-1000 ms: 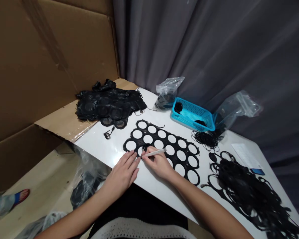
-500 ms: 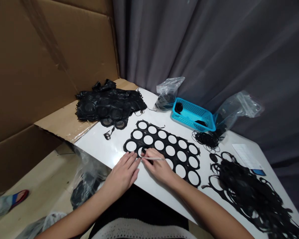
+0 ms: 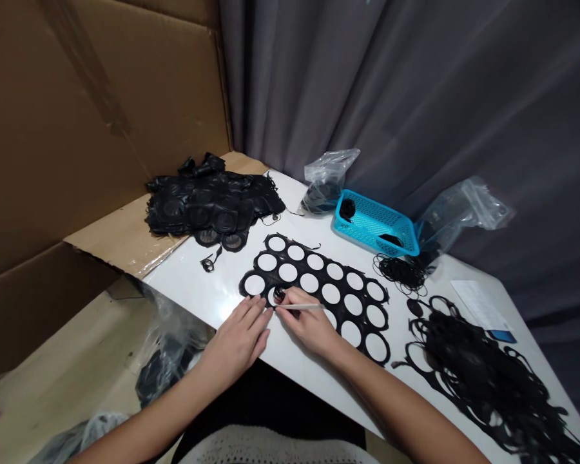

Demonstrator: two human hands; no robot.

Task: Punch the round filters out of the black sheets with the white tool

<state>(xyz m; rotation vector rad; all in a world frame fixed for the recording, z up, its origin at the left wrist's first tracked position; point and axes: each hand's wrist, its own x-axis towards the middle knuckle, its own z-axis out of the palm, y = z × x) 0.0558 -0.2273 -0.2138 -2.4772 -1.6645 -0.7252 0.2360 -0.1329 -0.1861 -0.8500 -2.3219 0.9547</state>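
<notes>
fingers (image 3: 290,301) of right hand (image 3: 309,327) pinch slim white rod (image 3: 303,307) over black holed sheet (image 3: 323,274); left hand (image 3: 236,339) fingers spread beside.

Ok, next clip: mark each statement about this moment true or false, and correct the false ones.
1. The right hand pinches a slim white stick. True.
2. The black perforated sheet on the white tabletop has square holes. False: its holes are round.
3. The left hand grips a pair of scissors. False: it shows nothing held, and its fingers lie spread by the sheet's edge.
4. A turquoise mesh plastic basket sits beyond the sheet with small black pieces inside. True.
</notes>
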